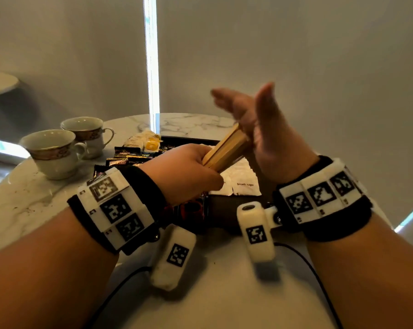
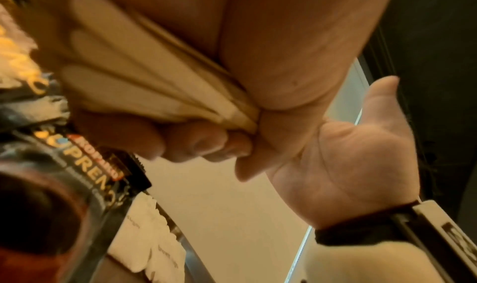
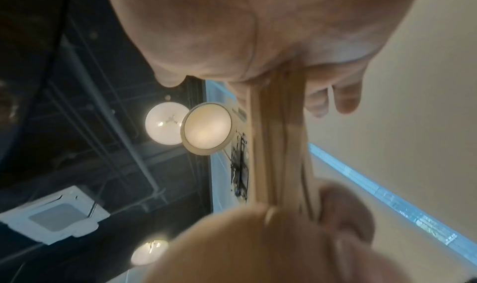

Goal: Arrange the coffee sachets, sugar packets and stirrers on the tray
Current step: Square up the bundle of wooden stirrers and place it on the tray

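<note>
My left hand [image 1: 189, 172] grips a bundle of wooden stirrers [image 1: 224, 148] by its near end, held slanting above the dark tray [image 1: 227, 210]. My right hand [image 1: 255, 122] is open, fingers straight and raised, its palm against the far ends of the stirrers. In the left wrist view the stirrers [image 2: 134, 66] fan out from my curled fingers [image 2: 196, 142]. The right wrist view shows the stirrers [image 3: 278, 144] running from the palm to my left hand [image 3: 245, 246]. White brown-sugar packets [image 1: 244, 179] lie on the tray under the hands. Black coffee sachets [image 1: 127, 157] lie at the tray's left.
Two white cups with gold bands [image 1: 55, 153] [image 1: 89, 131] stand on the marble table [image 1: 29, 198] at the left. A small heap of pale and yellow packets [image 1: 146, 141] lies behind the sachets. Black cables run across the table's near edge.
</note>
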`<state>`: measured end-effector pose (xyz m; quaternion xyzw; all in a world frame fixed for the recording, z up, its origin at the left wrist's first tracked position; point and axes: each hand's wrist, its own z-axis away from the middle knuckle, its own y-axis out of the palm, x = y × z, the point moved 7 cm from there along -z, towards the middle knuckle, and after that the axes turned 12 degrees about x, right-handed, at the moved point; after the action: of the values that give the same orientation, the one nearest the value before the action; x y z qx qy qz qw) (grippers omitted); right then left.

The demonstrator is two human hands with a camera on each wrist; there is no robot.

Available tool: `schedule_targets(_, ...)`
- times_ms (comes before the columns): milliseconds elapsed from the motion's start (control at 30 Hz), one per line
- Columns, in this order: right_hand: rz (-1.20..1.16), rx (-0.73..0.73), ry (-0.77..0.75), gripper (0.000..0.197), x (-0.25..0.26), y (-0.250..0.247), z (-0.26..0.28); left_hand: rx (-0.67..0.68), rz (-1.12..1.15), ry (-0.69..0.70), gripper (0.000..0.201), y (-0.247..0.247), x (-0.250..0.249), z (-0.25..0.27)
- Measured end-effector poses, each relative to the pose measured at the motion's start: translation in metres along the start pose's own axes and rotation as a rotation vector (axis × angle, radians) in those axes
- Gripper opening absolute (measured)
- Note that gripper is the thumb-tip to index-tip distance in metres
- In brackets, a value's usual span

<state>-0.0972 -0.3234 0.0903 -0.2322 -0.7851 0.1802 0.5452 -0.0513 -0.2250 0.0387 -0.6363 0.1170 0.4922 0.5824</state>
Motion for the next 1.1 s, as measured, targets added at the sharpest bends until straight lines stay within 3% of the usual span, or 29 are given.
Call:
schedule_targets(67,-0.121,-0.131,-0.017,0.134,0.003,-0.018,0.004,-0.015,-0.010,0.019,0.027,-0.002,-0.003,0.001)
schedule_targets(167,-0.015,-0.056,0.017,0.119,0.003,-0.003,0.005,0.002,-0.009,0.019,0.025,0.003,-0.002,0.002)
schedule_targets(233,0.168,0.072,0.062,0.082,0.002,0.019,0.007,0.008,-0.008,-0.005,0.019,0.006,0.001,0.002)
schedule_targets(300,0.194,0.053,0.042,0.026,0.002,0.022,0.005,-0.002,-0.010,-0.014,0.016,0.006,0.000,0.002)
schedule_targets(333,0.156,0.021,0.019,0.025,0.003,0.018,0.005,-0.012,-0.016,-0.008,0.017,0.004,-0.001,0.002)
schedule_targets(467,0.030,-0.022,-0.095,0.041,0.005,0.014,0.008,-0.033,-0.014,0.040,0.024,0.003,-0.005,0.000)
schedule_targets(567,0.034,-0.047,-0.091,0.029,0.009,0.014,0.006,-0.023,0.033,0.097,0.018,0.006,-0.005,-0.001)
schedule_targets(633,-0.127,-0.116,-0.029,0.022,0.005,0.007,0.004,-0.046,0.088,0.138,0.014,0.002,-0.006,0.001)
schedule_targets(733,-0.569,-0.242,0.134,0.062,-0.018,-0.005,0.003,-0.230,0.355,0.295,0.016,-0.022,-0.005,0.005)
schedule_targets(767,-0.697,-0.205,0.218,0.075,-0.028,-0.001,0.004,-0.316,0.492,0.389,0.018,-0.033,-0.004,0.008)
schedule_targets(833,-0.917,0.003,0.407,0.095,-0.043,0.022,0.005,-0.464,0.770,0.557,0.019,-0.052,0.002,0.014)
schedule_targets(933,-1.078,0.189,0.565,0.103,-0.045,0.051,0.009,-0.560,0.979,0.656,0.020,-0.063,0.008,0.020)
schedule_targets(1000,-1.169,0.211,0.542,0.102,-0.036,0.060,0.007,-0.564,0.976,0.667,0.018,-0.061,0.008,0.017)
schedule_targets(1100,-1.421,0.189,0.357,0.110,-0.022,0.064,0.006,-0.531,0.888,0.633,0.018,-0.051,0.006,0.008)
